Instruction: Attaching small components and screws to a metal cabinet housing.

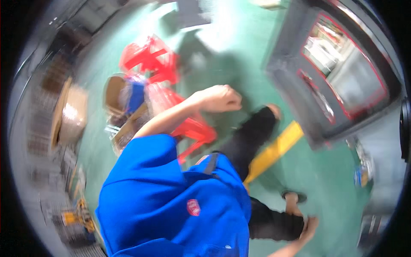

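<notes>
My left hand (220, 98) is held out in front of my body with its fingers curled in, and nothing shows in it. Past its wrist stand red plastic stools (150, 60), apart from the hand. Low on the right, my right hand (310, 227) hangs beside the knee of my black trousers (274, 220). Motion blurs its fingers, so I cannot make out whether it holds anything. A blue shirt (171, 205) covers my torso.
A grey machine door (278, 85) with a red-edged window stands at the upper right. A yellow stripe (276, 147) crosses the green floor. Open cardboard boxes (115, 92) sit by the stools, and a wrapped carton (72, 113) stands farther left.
</notes>
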